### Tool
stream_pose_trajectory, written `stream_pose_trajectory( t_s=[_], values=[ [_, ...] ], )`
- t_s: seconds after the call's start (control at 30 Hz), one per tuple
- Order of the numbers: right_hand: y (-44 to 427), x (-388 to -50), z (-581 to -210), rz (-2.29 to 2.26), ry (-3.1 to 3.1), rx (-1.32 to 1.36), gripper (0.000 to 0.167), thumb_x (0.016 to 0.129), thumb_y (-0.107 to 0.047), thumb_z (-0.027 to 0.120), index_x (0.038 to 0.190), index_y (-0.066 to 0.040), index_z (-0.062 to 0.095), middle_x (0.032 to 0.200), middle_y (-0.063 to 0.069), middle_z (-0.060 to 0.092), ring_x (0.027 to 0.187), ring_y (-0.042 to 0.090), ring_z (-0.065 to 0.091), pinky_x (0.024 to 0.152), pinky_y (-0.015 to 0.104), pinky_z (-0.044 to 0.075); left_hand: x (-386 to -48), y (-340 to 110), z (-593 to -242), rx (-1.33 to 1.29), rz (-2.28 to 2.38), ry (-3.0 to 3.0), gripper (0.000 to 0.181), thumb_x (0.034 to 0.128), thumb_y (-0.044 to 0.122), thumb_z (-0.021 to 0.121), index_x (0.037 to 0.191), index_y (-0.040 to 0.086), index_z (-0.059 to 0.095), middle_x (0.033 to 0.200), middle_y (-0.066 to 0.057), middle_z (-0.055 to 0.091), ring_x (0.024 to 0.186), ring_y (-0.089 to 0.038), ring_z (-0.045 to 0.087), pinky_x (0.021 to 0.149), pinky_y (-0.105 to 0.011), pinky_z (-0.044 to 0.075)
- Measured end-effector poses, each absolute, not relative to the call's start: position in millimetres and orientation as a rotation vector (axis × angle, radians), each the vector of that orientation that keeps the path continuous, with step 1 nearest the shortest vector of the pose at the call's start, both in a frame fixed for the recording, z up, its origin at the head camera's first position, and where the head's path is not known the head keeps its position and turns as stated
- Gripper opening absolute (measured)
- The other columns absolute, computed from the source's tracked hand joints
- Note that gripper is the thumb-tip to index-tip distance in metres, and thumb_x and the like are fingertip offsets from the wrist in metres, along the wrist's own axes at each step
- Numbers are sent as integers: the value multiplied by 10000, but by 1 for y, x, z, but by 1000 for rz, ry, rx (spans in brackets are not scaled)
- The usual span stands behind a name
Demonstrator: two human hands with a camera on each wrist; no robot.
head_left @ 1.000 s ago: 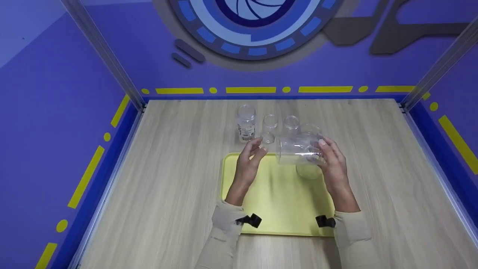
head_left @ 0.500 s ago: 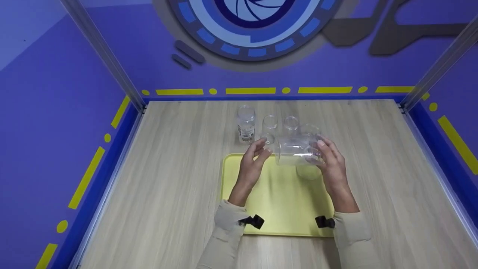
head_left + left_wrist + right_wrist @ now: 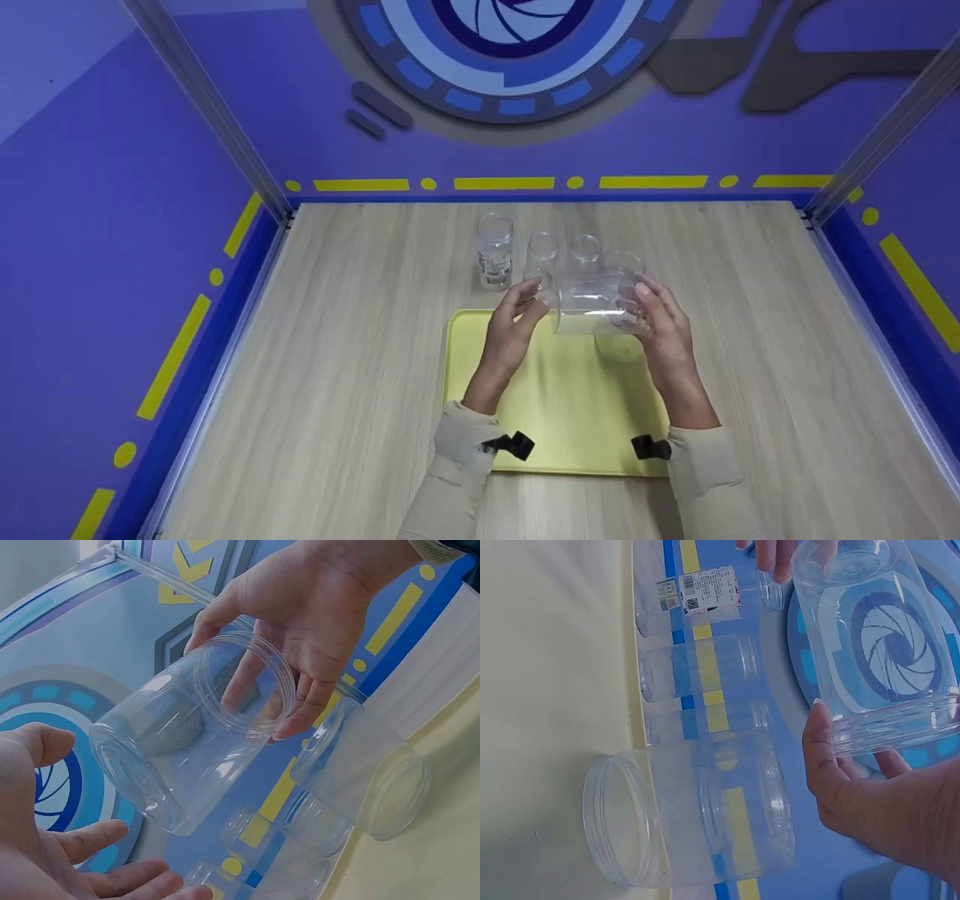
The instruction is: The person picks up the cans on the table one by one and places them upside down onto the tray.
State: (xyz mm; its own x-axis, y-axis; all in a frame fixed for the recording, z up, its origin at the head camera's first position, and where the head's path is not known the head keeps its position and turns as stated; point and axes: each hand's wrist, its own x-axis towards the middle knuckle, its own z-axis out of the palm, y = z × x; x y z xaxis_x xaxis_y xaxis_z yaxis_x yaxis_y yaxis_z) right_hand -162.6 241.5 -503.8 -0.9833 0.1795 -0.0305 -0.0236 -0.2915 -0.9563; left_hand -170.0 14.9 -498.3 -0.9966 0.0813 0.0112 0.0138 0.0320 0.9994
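The head view shows your right hand (image 3: 670,337) gripping a clear jar (image 3: 589,304) by its rimmed end, holding it sideways in the air over the far part of the yellow tray (image 3: 555,420). Your left hand (image 3: 510,330) has its fingers loosely spread just beside the jar's base; you can't tell whether a fingertip touches it. The two hands are apart, with the jar between them. A second wide clear jar (image 3: 705,810) stands upright at the tray's far right. Beyond the tray, you have a labelled clear bottle (image 3: 495,247), a slim clear jar (image 3: 543,247) and another slim jar (image 3: 585,249) lined up left to right on the wooden table (image 3: 337,337).
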Motion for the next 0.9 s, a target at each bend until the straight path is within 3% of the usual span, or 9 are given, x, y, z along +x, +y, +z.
stream_pose_trajectory(
  t_s=[0.3, 0.5, 0.7, 0.9],
  values=[
    [238, -162, -505, 2423, -1789, -201, 482, 1110, -261, 548, 1493, 30, 525, 1291, 203, 635, 1190, 327, 613, 890, 368, 595, -170, 18, -498, 128, 2184, 2192, 532, 1027, 315, 618, 1480, 39, 583, 1462, -158, 592, 1285, -288, 592, 1044, -447, 519],
    [237, -162, -506, 2425, -1788, -207, 412, 1103, -273, 561, 1431, -25, 588, 1273, 183, 643, 1211, 355, 597, 898, 370, 593, -171, 22, -498, 133, 2206, 2164, 508, 1023, 290, 623, 1466, 42, 595, 1457, -159, 605, 1258, -276, 611, 1022, -450, 541],
    [237, -161, -505, 2415, -1830, -192, 496, 1112, -281, 530, 1509, 14, 492, 1366, 232, 599, 1219, 316, 605, 937, 380, 581, -171, 22, -498, 121, 2218, 2124, 542, 1021, 336, 622, 1477, 46, 581, 1459, -135, 594, 1271, -273, 613, 1013, -449, 546],
    [234, -160, -505, 2403, -1843, -179, 497, 1112, -287, 536, 1510, 9, 499, 1350, 205, 616, 1239, 338, 598, 935, 377, 583, -172, 24, -499, 97, 2228, 2117, 568, 1022, 330, 625, 1494, 22, 560, 1455, -157, 591, 1284, -298, 604, 993, -455, 553]
  ],
)
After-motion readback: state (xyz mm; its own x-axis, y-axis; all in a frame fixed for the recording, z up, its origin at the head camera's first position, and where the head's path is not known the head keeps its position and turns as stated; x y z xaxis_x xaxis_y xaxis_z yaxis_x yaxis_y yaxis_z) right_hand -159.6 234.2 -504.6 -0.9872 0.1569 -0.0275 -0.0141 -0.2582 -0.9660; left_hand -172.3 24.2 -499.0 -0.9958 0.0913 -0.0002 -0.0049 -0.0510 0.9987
